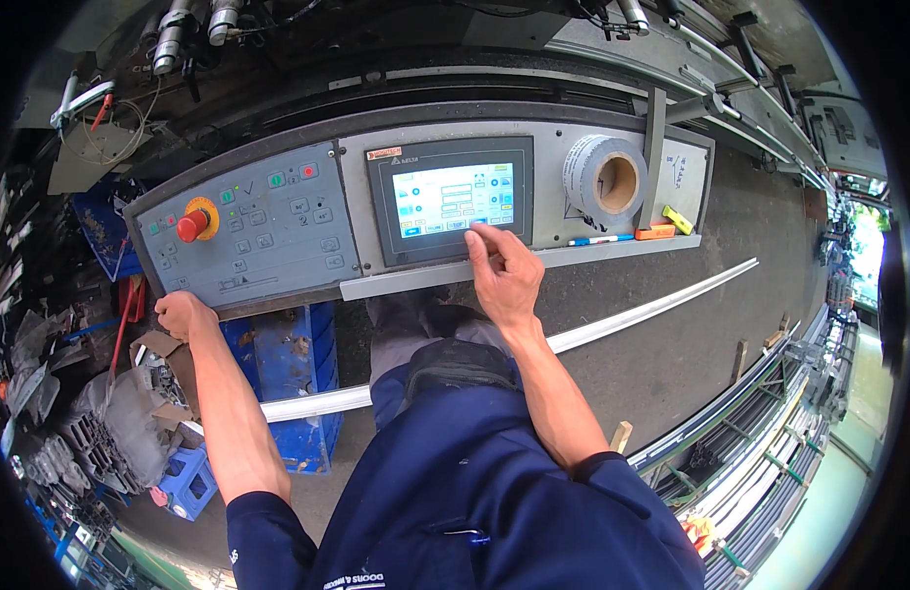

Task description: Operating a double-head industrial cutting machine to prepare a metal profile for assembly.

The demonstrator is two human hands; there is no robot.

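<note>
A long grey control panel (pixel 268 267) spans the view in front of me. My right hand (pixel 506 283) is at the lower right of its lit touchscreen (pixel 445 202), fingers curled and fingertips at the screen's lower edge; nothing shows in it. My left hand (pixel 186 317) is closed at the panel's lower left corner, its fingertips partly hidden. Above that hand, a red mushroom-shaped stop button (pixel 191 227) sits on a yellow ring among small push buttons. Right of the screen stands a big roll of tape (pixel 585 182) with a cardboard core.
A blue-and-white marker (pixel 600 240), an orange item (pixel 654 233) and a yellow highlighter (pixel 677 218) lie on the panel's ledge. A long white profile (pixel 651 312) runs behind my body, near a blue crate (pixel 288 369). Stacked profiles (pixel 750 442) lie right, a blue stool (pixel 187 484) left.
</note>
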